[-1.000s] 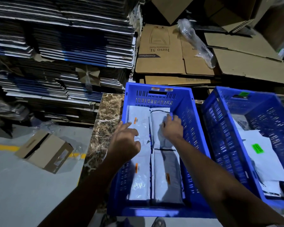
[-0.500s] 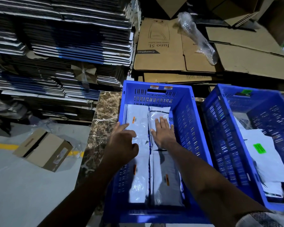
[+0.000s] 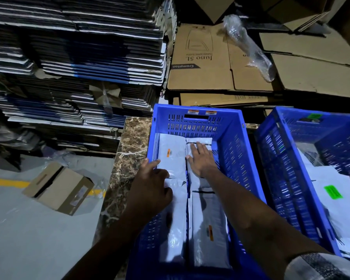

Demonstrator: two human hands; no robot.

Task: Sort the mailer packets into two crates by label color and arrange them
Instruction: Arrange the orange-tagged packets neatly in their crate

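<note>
arranging step; right hand (image 3: 202, 159) fingers spread flat on far-right packet (image 3: 199, 141); left hand (image 3: 150, 184) fingers loosely curled at far-left packet (image 3: 171, 158) edge, centre-frame crate (image 3: 230, 126); next likely: square rows.

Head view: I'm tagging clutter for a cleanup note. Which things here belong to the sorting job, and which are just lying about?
Job:
left crate
orange-label packets
right crate
green-label packet
left hand
right hand

Lying about:
flattened cartons
bubble wrap roll
small box on the floor
board stacks
</note>
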